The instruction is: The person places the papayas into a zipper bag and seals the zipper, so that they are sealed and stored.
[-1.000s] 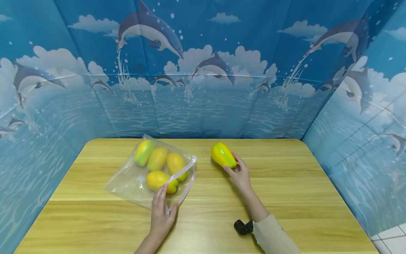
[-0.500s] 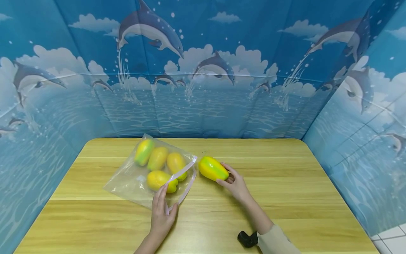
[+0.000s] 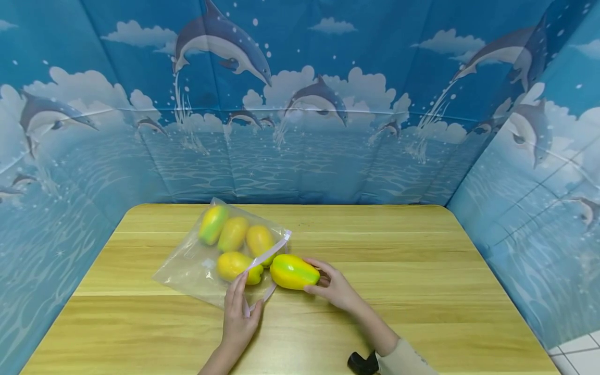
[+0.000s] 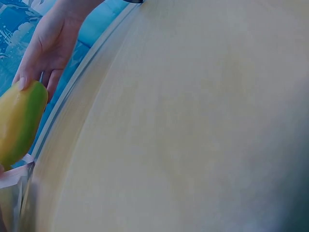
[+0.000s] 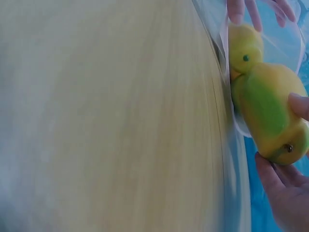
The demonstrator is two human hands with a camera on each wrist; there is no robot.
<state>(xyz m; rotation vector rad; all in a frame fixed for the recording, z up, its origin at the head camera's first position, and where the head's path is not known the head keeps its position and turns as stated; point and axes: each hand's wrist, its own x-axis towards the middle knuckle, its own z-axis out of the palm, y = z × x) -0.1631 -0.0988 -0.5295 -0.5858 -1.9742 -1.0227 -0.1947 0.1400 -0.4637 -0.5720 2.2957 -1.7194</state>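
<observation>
A clear zip bag lies on the table, its lilac-edged mouth facing right, with several yellow-green papayas inside. My left hand holds the near corner of the mouth, fingers at the upper lip and thumb by the lower one. My right hand grips another papaya by its narrow end, between thumb and fingers. The papaya's broad end is at the bag's opening, next to a bagged papaya in the right wrist view. The left wrist view shows the right hand above the same papaya.
A wooden table carries everything. A black object sits at the cuff of the right sleeve. Behind and at the sides hangs a blue dolphin-print cloth.
My right hand has brought its papaya left and toward me, from right of the bag to the bag's mouth. The left hand and the bag look unchanged.
</observation>
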